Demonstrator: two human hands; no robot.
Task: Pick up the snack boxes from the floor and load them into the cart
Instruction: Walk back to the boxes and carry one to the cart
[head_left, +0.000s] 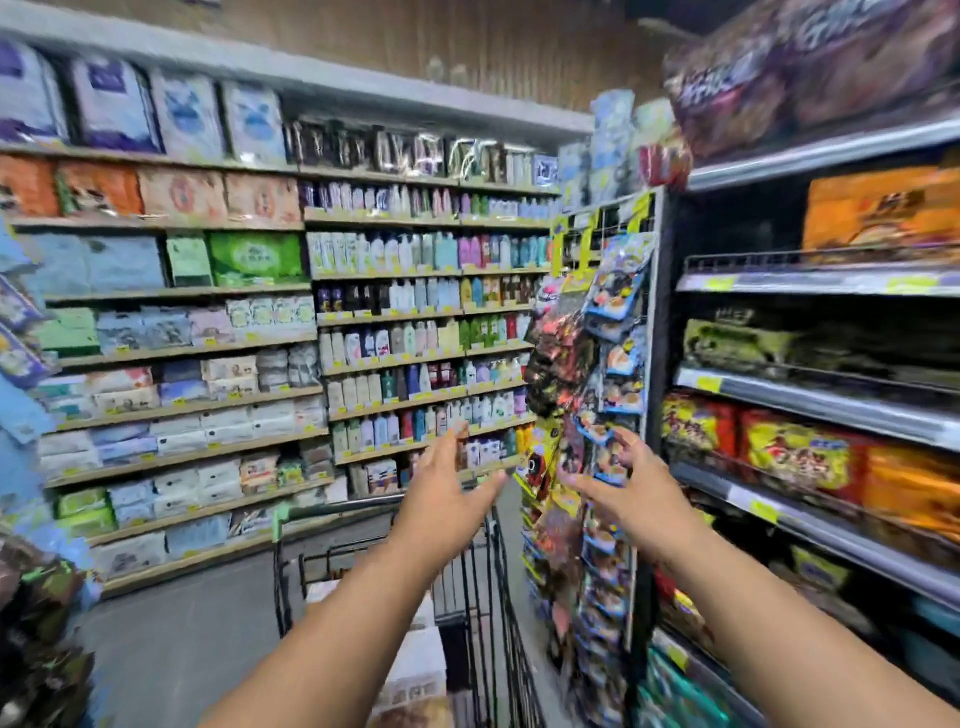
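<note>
Bare left hand (447, 499), bare right hand (634, 499); forearms bare to the frame edge

The cart (483, 582) is partly hidden behind the left forearm (353, 623), and the bottom edge cuts it off. The boxes (418, 670) inside are blurred, their print unreadable. Packets on the right shelf (821, 402) are smeared too.

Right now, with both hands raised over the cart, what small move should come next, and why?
Probably lower them toward the floor for another box: the left hand and right hand are open and empty, and boxes already lie in the cart.
</note>
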